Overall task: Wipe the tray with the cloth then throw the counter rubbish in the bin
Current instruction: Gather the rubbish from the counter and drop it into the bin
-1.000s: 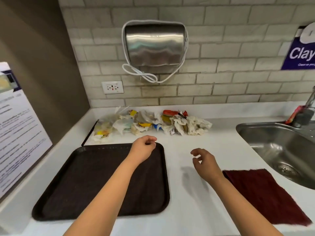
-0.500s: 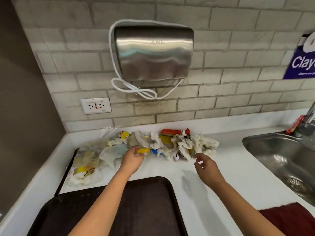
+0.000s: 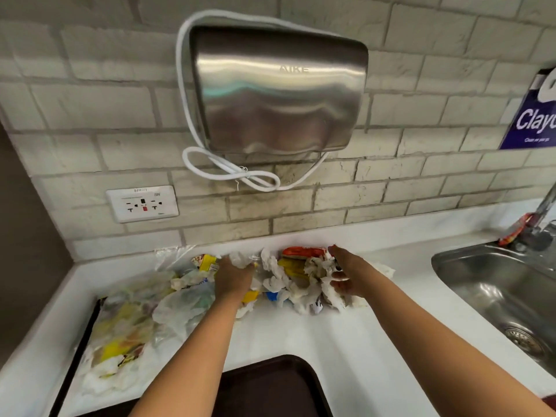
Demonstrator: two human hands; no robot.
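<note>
Against the back wall, the rubbish point(image 3: 288, 278) lies in a row on the white surface point(image 3: 346, 341). The left hand point(image 3: 233, 279) rests palm-down on the pile, its fingers buried in tissues; their grip cannot be determined. The right hand point(image 3: 346, 275) curls its fingers around crumpled white tissue. The dark tray point(image 3: 270, 386) sits at the near edge. A sink point(image 3: 496, 290) lies to the right.

Tray point(image 3: 270, 386) cut off below
</note>
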